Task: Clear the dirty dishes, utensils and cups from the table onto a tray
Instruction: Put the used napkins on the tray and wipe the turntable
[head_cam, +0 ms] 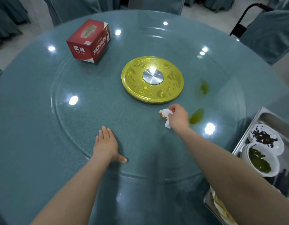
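Teal-covered chairs (268, 34) ring table; pale floor (205, 15).

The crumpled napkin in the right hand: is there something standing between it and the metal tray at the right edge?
Nothing visible blocks it. The right hand pinches the crumpled napkin above the glass turntable. Toward the metal tray lies only a greenish spill, flat on the glass.

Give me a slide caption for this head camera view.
Right hand wipes the glass turntable with a crumpled tissue; left hand rests flat.
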Motion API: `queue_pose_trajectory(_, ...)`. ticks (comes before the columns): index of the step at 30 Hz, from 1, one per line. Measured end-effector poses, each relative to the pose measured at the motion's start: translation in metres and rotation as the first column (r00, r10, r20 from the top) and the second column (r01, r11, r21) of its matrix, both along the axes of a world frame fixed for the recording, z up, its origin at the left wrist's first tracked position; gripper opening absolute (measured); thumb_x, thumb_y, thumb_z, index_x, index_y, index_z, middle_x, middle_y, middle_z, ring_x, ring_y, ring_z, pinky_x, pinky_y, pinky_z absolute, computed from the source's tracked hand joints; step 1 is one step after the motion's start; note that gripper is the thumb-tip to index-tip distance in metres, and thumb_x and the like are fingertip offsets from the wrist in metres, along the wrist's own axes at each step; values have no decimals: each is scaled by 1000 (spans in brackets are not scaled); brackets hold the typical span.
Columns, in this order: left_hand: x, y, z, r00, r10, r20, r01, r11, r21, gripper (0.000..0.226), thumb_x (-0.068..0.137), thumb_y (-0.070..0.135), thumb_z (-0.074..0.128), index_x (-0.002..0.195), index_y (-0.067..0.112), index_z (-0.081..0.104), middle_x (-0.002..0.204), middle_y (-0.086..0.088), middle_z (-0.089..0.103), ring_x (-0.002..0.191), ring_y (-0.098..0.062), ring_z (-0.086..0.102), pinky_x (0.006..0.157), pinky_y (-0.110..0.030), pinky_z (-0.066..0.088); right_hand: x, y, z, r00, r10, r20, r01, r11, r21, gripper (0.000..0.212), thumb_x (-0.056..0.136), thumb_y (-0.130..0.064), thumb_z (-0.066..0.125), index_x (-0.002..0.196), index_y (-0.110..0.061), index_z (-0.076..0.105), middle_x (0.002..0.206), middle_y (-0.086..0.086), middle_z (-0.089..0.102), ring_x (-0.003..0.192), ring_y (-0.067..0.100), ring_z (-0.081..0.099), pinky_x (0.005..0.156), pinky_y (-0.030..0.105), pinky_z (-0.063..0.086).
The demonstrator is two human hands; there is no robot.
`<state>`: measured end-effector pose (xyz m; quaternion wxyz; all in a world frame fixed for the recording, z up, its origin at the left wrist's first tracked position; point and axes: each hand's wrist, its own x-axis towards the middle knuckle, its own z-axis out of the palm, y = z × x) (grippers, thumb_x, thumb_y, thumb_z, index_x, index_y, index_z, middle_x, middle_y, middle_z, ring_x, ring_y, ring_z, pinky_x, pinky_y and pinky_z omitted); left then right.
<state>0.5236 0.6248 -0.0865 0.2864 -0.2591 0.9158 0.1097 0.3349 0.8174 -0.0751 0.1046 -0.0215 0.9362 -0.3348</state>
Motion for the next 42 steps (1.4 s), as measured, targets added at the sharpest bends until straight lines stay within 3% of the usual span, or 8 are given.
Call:
queue_pose_trajectory(5, -1, 7, -6, 1000, 8, -9, -8, 1000, 2, 149, 56, 64, 79, 144, -8, -17, 154, -25, -21, 145, -36, -12, 118, -42, 2, 12, -25, -1, 994, 63, 88, -68, 996, 56, 32, 79, -1, 47, 101, -12, 66, 96, 8, 65, 69, 22, 60, 64, 29, 47)
queue_pose_trajectory(10, 2, 6, -8, 1000, 13, -24, -13, 999, 31, 149, 56, 64, 79, 145, -6, -18, 154, -24, -23, 145, -35, -14, 118, -41, 3, 51, -23, 7, 961, 270, 66, -278, 942, 191, 27, 80, 1, 44, 95, 1, 67, 107, 20, 61, 99, 39, 57, 82, 44, 49)
queue_pose_trajectory(17, 9, 5, -1, 997, 2, -73, 0, 1000, 26, 149, 54, 70, 76, 147, -2, -15, 156, -19, -20, 146, -31, -11, 118, -42, 5, 126, 19, 0, 843, 523, 128, -538, 830, 151, 25, 82, -5, 51, 99, -9, 70, 107, 8, 67, 99, 28, 57, 78, 26, 38)
queue_pose_trajectory(21, 15, 10, 2, 995, -26, -98, 27, 1000, 8, 148, 53, 76, 71, 148, 0, -12, 157, -17, -17, 147, -29, -8, 117, -42, 7, 127, 45, 23, 967, 117, 227, -49, 958, -282, 16, 79, -3, 65, 88, -15, 72, 89, 3, 71, 71, 4, 64, 58, 5, 43)
queue_pose_trajectory(25, 16, 22, 4, 993, -65, -97, 60, 997, -51, 147, 53, 83, 63, 148, -2, -9, 158, -19, -11, 147, -30, -3, 118, -42, 10, 115, 92, 64, 919, -1, 394, 316, 597, -737, 21, 84, 10, 58, 102, 0, 62, 80, 9, 70, 63, 11, 67, 54, 21, 52)
queue_pose_trajectory(31, 15, 42, 0, 992, -51, -115, 48, 999, -25, 143, 54, 83, 63, 149, 1, -6, 159, -15, -10, 147, -28, -2, 118, -44, 12, 133, 188, 93, 883, -41, 468, 462, 257, -849, 31, 85, -1, 61, 115, -1, 58, 110, 13, 69, 94, 25, 66, 67, 30, 57)
queue_pose_trajectory(34, 16, 48, 3, 992, -83, -94, 81, 997, -21, 138, 57, 79, 65, 150, 4, -4, 159, -14, -7, 147, -28, 4, 118, -43, 15, 143, 232, 97, 848, -242, 472, 528, 300, -794, 18, 88, -1, 58, 105, -7, 61, 85, 9, 71, 68, 19, 67, 54, 28, 52)
queue_pose_trajectory(42, 17, 77, 3, 983, -153, -100, 150, 988, -33, 131, 63, 77, 63, 151, 6, -3, 160, -13, -6, 147, -30, 6, 118, -41, 15, 170, 302, 81, 756, -630, 175, 638, 651, -412, 14, 82, -14, 70, 91, -25, 66, 98, -2, 68, 91, 16, 63, 83, 34, 52)
